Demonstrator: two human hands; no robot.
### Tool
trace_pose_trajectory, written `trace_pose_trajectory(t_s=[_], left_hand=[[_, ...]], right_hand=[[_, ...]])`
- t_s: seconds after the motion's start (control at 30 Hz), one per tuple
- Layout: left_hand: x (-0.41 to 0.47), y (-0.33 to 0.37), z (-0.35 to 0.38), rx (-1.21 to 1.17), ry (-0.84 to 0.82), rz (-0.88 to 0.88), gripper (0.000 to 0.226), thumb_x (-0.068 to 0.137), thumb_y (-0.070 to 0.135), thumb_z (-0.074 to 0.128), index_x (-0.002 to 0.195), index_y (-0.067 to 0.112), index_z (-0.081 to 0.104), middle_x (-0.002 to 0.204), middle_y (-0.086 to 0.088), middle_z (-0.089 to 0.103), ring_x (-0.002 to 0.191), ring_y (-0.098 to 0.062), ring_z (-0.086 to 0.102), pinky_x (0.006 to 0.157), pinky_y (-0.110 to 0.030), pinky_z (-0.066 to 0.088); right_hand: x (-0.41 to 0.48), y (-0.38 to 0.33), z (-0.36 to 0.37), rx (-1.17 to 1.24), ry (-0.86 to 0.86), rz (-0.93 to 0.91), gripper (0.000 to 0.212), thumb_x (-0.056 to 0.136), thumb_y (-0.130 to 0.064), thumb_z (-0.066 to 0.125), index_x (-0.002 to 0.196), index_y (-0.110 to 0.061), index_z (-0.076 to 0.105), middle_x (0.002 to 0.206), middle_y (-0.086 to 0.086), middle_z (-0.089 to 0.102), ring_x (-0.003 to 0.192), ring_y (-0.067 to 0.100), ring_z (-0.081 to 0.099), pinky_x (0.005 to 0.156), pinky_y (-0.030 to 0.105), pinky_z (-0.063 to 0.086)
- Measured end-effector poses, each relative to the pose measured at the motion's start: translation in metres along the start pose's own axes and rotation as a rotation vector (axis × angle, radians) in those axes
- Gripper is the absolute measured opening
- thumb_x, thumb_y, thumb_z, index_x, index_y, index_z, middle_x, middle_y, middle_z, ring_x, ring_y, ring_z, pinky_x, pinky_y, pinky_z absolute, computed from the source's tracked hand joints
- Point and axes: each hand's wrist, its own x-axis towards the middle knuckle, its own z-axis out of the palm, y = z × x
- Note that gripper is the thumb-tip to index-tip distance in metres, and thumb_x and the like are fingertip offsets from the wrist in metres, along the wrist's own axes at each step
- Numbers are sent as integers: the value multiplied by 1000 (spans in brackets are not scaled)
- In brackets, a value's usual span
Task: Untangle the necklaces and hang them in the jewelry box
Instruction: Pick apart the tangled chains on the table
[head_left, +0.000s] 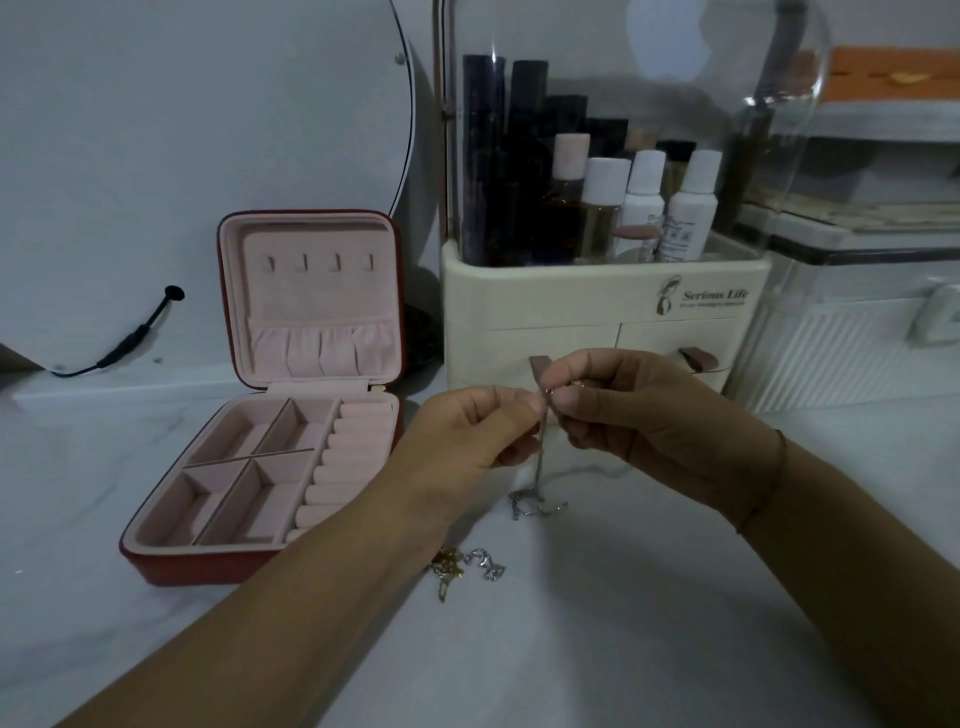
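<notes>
Left hand and right hand each pinch the top of a silver necklace. Its chain hangs down between them and pools on the table. Tangled necklaces lie under the left wrist. Open jewelry box just left of the hands, lid upright. Organiser front wall close behind the hands.

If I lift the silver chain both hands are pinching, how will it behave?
Probably fully floppy: the silver chain hangs straight down from the left hand and right hand, its end crumpled on the table. Likely very light, since fingertip pinches carry it. It may snag, as its lower end looks kinked and looped.
</notes>
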Motion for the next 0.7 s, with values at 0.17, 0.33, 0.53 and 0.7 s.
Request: trace_pose_trajectory(t_s=[0.17,0.33,0.53,0.7], left_hand=[[0,1,0,5,25,-1,12,88,14,61,83,8,70,65,2,62,65,-8,56,78,-27,49],[0,0,-1,13,49,5,14,90,11,57,79,11,67,70,0,65,75,-12,58,83,-30,48],[-2,1,-3,55,-40,18,15,72,27,68,83,17,72,76,7,71,78,-3,63,76,-17,50],[-2,0,-4,65,-28,17,11,73,21,70,80,13,71,69,6,69,68,-1,61,68,-12,49]], right_hand=[[1,1,-1,-4,-18,14,15,73,-8,65,82,-13,75,68,3,61,61,10,56,59,19,50],[1,0,-1,11,-24,16,13,72,-10,70,83,-13,76,69,3,62,62,10,57,60,20,50],[0,-1,-2,3,13,-6,14,72,-9,65,81,-12,75,71,5,63,62,11,56,59,19,49],[0,-1,-1,-9,-7,-7,12,68,-15,71,79,-16,76,71,5,64,63,11,57,61,19,50]])
